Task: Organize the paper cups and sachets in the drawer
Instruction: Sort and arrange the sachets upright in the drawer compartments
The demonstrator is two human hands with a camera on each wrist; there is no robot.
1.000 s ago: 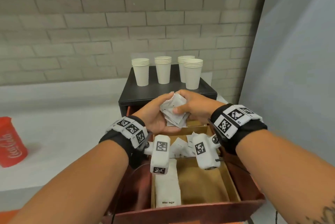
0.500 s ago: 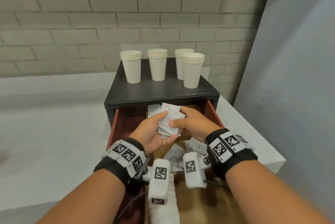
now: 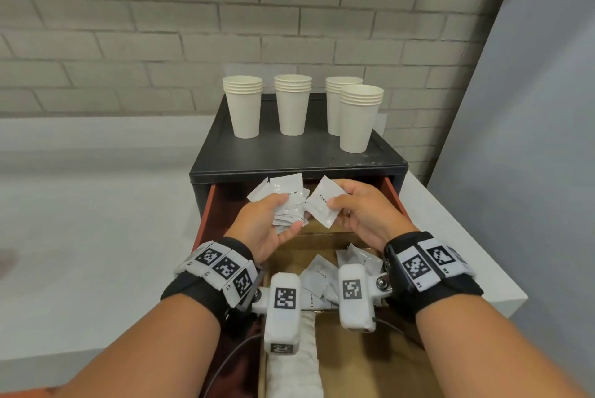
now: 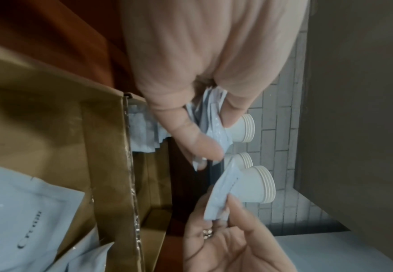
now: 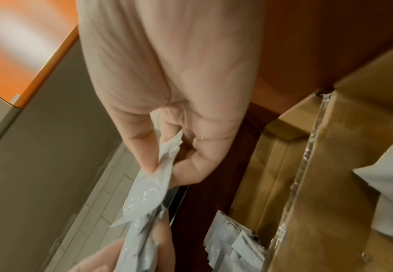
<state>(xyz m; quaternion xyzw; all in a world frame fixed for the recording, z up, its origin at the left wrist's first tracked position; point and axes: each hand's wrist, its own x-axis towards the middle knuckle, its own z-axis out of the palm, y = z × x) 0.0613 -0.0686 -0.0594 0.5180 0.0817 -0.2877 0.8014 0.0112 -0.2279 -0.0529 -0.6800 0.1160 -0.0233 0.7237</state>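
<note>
Over the open red-brown drawer (image 3: pixel 206 214) my left hand (image 3: pixel 286 215) grips a fanned stack of white cream sachets (image 3: pixel 288 194). Just to its right, my right hand (image 3: pixel 339 204) pinches a single cream sachet (image 3: pixel 323 204) between thumb and fingers, its corner close to the stack. The left wrist view shows the stack (image 4: pixel 211 119) in my left hand (image 4: pixel 214 132) and the single sachet (image 4: pixel 221 195) below it. In the right wrist view my right hand (image 5: pixel 165 160) pinches that sachet (image 5: pixel 153 185). Several stacks of paper cups (image 3: pixel 246 107) stand on the black cabinet top (image 3: pixel 296 153).
Cardboard dividers (image 3: pixel 354 365) split the drawer into compartments. Loose cream sachets (image 3: pixel 322 275) lie in the middle one, and a row of upright sachets (image 5: pixel 232 244) stands at the back. Long white packets (image 3: pixel 293 372) fill the near left strip. A white counter (image 3: pixel 96 236) surrounds the cabinet.
Both hands held one bundle together before. Now my right hand has drawn a single sachet off to the right, and the left keeps the rest. The head view has tilted.
</note>
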